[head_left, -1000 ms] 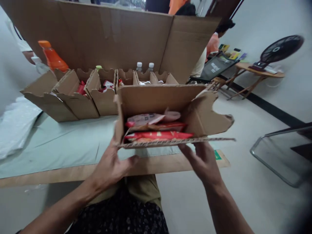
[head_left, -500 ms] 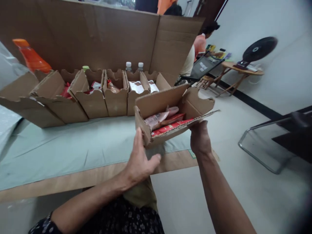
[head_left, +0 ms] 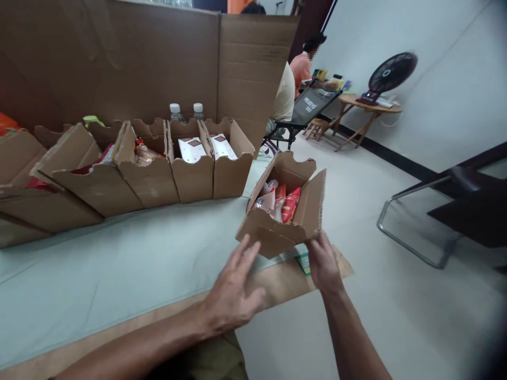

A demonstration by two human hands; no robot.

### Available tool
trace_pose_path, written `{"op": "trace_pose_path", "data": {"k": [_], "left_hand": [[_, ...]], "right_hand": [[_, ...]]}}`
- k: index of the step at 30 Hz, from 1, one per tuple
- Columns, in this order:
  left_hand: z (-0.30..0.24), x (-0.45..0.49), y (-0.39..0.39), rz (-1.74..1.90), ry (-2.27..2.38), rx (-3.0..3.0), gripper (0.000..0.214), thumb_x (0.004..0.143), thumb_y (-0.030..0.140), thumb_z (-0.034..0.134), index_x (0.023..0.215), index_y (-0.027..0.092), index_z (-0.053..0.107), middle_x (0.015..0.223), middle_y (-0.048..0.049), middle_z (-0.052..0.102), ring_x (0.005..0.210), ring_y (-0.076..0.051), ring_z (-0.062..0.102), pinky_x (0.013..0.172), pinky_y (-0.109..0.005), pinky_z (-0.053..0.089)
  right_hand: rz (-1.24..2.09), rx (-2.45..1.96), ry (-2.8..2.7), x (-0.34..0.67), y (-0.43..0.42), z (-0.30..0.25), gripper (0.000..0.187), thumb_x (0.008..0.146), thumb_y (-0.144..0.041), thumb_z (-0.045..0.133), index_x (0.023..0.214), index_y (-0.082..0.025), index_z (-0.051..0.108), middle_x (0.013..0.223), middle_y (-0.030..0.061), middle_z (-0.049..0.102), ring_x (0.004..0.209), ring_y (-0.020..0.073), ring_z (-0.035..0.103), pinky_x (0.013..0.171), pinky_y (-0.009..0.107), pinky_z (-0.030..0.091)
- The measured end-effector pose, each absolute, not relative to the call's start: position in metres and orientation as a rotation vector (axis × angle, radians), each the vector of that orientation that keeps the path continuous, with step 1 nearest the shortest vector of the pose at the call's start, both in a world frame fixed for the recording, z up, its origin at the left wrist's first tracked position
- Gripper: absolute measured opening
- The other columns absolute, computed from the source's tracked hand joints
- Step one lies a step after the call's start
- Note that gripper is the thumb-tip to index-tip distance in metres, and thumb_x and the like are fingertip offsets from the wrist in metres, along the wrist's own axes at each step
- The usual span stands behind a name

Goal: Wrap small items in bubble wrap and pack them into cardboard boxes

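Pale green cloth (head_left: 158,248) covers the bench (head_left: 277,285), a tall cardboard panel (head_left: 158,58) standing behind it. Along the far edge, from the left, runs a row of open cardboard bins (head_left: 152,184); the last two each hold a white carton (head_left: 192,150), with two white-capped bottles (head_left: 175,113) behind.

Over the near edge comes the left hand (head_left: 233,290), fingers spread, gripping nothing; whether its fingertips brush the loose bin (head_left: 273,240) I cannot tell. That bin, holding snack packets (head_left: 291,205), is slantwise at the bench's right end, apart from the row; whether it touches the cloth is unclear. The right hand (head_left: 322,258) grasps its lower right side, fingers partly hidden. Past them a black fan (head_left: 390,74) stands near the wall.

To my eye the step in hand is positioning this filled bin, the right hand bearing it and the left ready to guide. The next move calls for a firm right-hand hold, the bin kept upright enough that no packets spill, and the left palm steadying its near end.
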State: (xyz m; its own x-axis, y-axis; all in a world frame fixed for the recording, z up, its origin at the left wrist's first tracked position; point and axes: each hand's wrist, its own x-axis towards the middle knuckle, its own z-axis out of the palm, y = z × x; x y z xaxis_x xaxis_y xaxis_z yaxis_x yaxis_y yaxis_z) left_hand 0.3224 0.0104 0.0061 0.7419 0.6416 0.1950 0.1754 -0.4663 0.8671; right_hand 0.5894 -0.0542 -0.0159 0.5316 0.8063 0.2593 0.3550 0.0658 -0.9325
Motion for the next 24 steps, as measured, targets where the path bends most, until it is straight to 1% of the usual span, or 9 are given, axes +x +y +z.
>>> {"op": "trace_pose_path", "data": {"k": [2,4,6,9,11,13,16,18,24], "left_hand": [[-0.002,0.302,0.035,0.747,0.756,2.131,0.078,0.086,0.021,0.062,0.160,0.028,0.036,0.171,-0.0131,0.029,0.156,-0.035,0.033,0.123,-0.062,0.035],[-0.015,0.286,0.057,0.794,0.875,2.228,0.072,0.088,0.024,0.060,0.157,0.023,0.041,0.168,-0.0167,0.035,0.154,-0.037,0.035,0.122,-0.064,0.036],[-0.029,0.277,0.070,0.757,0.922,2.321,0.067,0.090,0.028,0.059,0.154,0.020,0.045,0.165,-0.0197,0.039,0.153,-0.038,0.037,0.120,-0.065,0.037],[-0.045,0.276,0.073,0.671,0.890,2.449,0.059,0.090,0.030,0.059,0.147,0.017,0.053,0.160,-0.0213,0.046,0.151,-0.040,0.040,0.117,-0.066,0.040],[-0.051,0.278,0.070,0.666,0.865,2.494,0.054,0.089,0.029,0.059,0.142,0.018,0.059,0.157,-0.0202,0.050,0.150,-0.040,0.042,0.117,-0.066,0.041],[-0.053,0.280,0.066,0.703,0.860,2.499,0.050,0.088,0.026,0.059,0.138,0.020,0.062,0.156,-0.0182,0.052,0.149,-0.038,0.044,0.117,-0.065,0.042],[-0.054,0.280,0.064,0.755,0.861,2.493,0.048,0.086,0.021,0.059,0.133,0.021,0.065,0.156,-0.0166,0.053,0.148,-0.037,0.045,0.118,-0.065,0.041],[-0.054,0.280,0.064,0.772,0.863,2.500,0.047,0.085,0.019,0.059,0.132,0.021,0.066,0.156,-0.0165,0.053,0.147,-0.037,0.046,0.117,-0.065,0.042],[-0.053,0.282,0.063,0.757,0.848,2.557,0.046,0.083,0.015,0.058,0.128,0.021,0.067,0.155,-0.0166,0.055,0.146,-0.038,0.047,0.114,-0.065,0.045]], "right_hand": [[0.510,-1.538,-1.065,0.572,-0.073,-0.029,0.084,0.086,-0.073,0.062,0.156,-0.033,0.037,0.161,0.0129,0.045,0.143,0.0338,0.051,0.112,0.054,0.048],[0.500,-1.643,-1.116,0.557,-0.073,-0.033,0.093,0.076,-0.068,0.077,0.152,-0.030,0.041,0.153,0.0155,0.054,0.137,0.0359,0.055,0.110,0.055,0.048],[0.442,-1.739,-1.132,0.553,-0.058,-0.029,0.089,0.073,-0.061,0.083,0.147,-0.027,0.047,0.145,0.0158,0.061,0.132,0.0361,0.058,0.110,0.056,0.047],[0.455,-1.718,-1.104,0.574,-0.022,-0.017,0.075,0.075,-0.059,0.080,0.137,-0.024,0.055,0.135,0.0150,0.067,0.125,0.0351,0.062,0.107,0.054,0.049],[0.536,-1.661,-1.098,0.602,0.004,-0.010,0.069,0.073,-0.059,0.081,0.128,-0.022,0.060,0.127,0.0139,0.070,0.117,0.0339,0.066,0.101,0.052,0.053],[0.598,-1.591,-1.115,0.631,0.031,-0.003,0.066,0.070,-0.057,0.083,0.122,-0.021,0.061,0.125,0.0125,0.071,0.116,0.0324,0.066,0.099,0.049,0.054],[0.652,-1.502,-1.169,0.662,0.074,0.004,0.064,0.068,-0.049,0.083,0.122,-0.022,0.063,0.131,0.0105,0.070,0.122,0.0303,0.063,0.107,0.047,0.050],[0.687,-1.472,-1.195,0.673,0.102,0.006,0.064,0.066,-0.047,0.081,0.123,-0.022,0.064,0.130,0.0096,0.072,0.122,0.0289,0.064,0.111,0.047,0.047],[0.705,-1.490,-1.238,0.686,0.151,0.007,0.062,0.064,-0.048,0.078,0.120,-0.022,0.068,0.118,0.0081,0.077,0.107,0.0271,0.070,0.102,0.047,0.053]]}}
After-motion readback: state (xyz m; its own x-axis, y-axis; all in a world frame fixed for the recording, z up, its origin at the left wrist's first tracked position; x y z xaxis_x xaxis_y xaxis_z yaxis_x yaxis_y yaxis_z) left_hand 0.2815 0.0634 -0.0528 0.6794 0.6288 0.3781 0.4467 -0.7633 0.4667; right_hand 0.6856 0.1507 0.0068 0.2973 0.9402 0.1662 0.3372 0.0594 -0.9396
